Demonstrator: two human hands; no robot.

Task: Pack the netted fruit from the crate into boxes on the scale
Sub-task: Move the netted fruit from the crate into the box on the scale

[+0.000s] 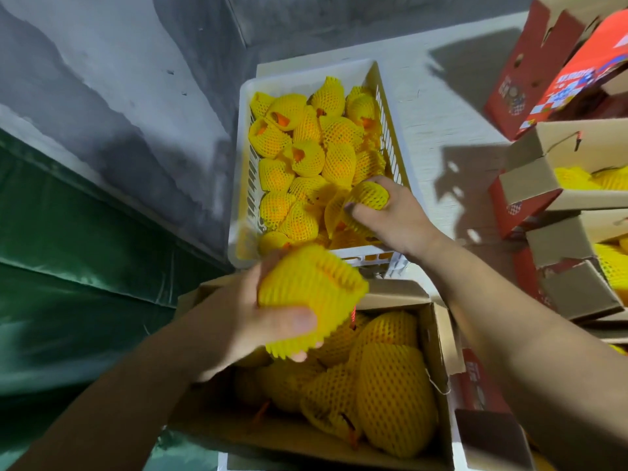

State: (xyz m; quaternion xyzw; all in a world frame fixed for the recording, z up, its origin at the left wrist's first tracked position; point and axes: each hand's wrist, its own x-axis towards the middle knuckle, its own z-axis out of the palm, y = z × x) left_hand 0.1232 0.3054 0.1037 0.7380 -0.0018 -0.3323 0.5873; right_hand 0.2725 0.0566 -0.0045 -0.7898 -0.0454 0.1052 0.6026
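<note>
A white slatted crate (242, 154) stands ahead of me, full of several fruits in yellow foam netting (306, 158). My right hand (394, 215) reaches into its near right corner and grips one netted fruit (368, 195). My left hand (248, 321) holds another netted fruit (311, 294) above the open cardboard box (438, 338) right below me. That box holds several netted fruits (384, 385). No scale is visible under the box.
To the right, open cardboard boxes (550, 185) with netted fruit are stacked, with red printed boxes (530, 76) behind them on a white table (441, 107). A grey wall and a green cloth (68, 266) lie to the left.
</note>
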